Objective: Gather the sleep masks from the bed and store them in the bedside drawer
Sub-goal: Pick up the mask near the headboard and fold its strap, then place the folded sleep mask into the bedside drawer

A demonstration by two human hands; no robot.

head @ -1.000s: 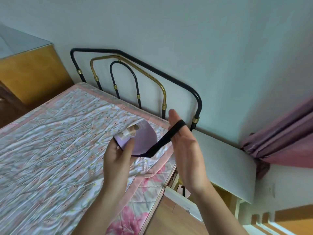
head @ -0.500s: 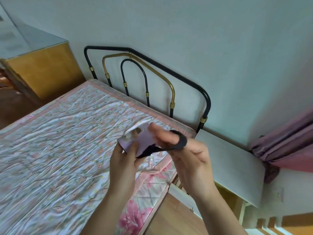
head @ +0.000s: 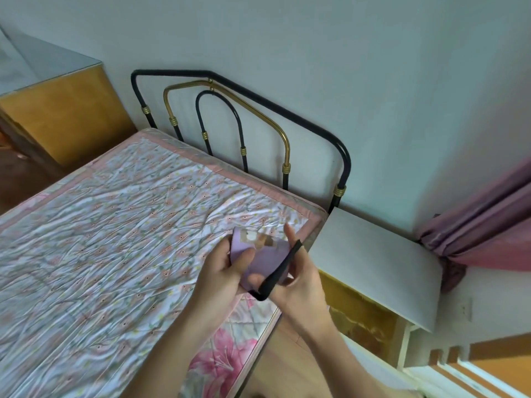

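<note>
Hands (head: 227, 271) with mask (head: 265, 258) over bed edge (head: 311, 225)

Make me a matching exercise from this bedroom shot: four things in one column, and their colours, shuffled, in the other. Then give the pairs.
Things:
1. sleep mask
2. mask strap
3. nightstand top
4. curtain

Colours:
A. white
B. pink-mauve
C. lilac
D. black

Pairs: 1-C, 2-D, 3-A, 4-B
</note>
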